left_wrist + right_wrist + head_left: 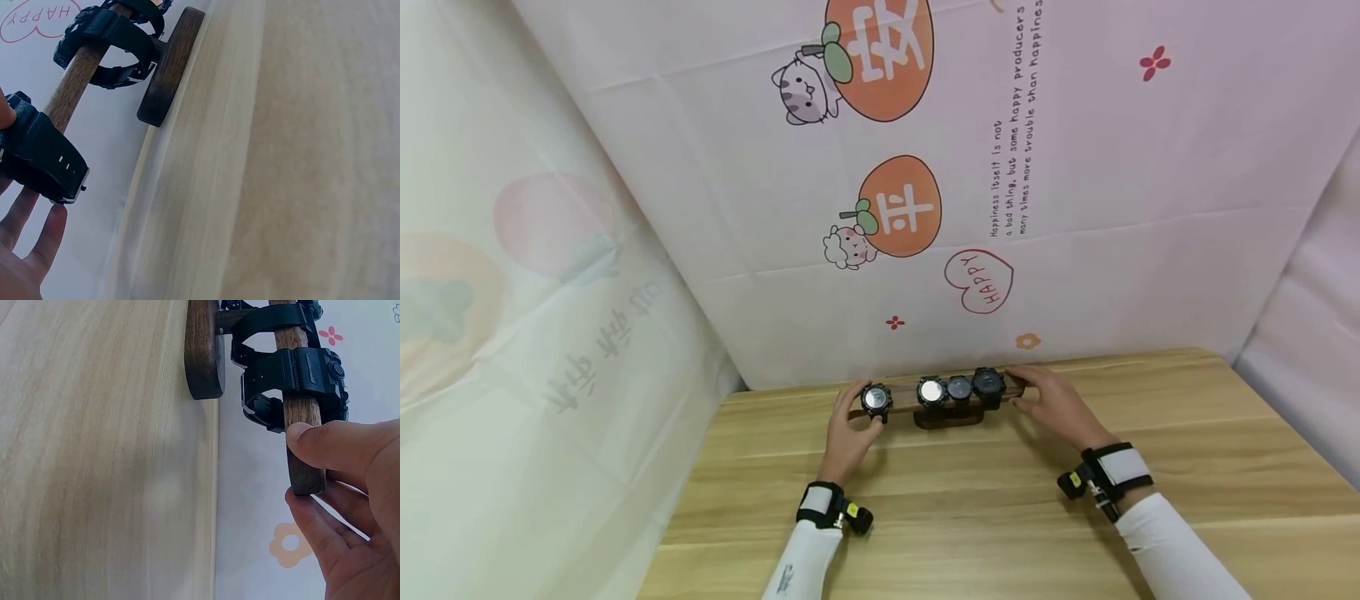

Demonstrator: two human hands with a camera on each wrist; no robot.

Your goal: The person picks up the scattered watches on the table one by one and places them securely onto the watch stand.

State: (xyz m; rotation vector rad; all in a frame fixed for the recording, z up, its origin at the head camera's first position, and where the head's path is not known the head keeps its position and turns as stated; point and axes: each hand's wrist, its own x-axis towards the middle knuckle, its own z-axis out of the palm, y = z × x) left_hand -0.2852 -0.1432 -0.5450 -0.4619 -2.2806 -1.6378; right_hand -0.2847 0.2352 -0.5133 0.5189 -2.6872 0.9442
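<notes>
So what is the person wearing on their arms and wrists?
Both arms are in long white sleeves; the left sleeve has a small dark marking near the cuff. Each wrist wears a black strap with a white panel: the left wrist strap and the right wrist strap. A small black camera with a yellow dot sits on each strap. The left hand and right hand are bare, without gloves.

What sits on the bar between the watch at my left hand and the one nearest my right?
In the head view, two watches: a silver-faced watch and a dark-faced watch, above the stand's base.
</notes>
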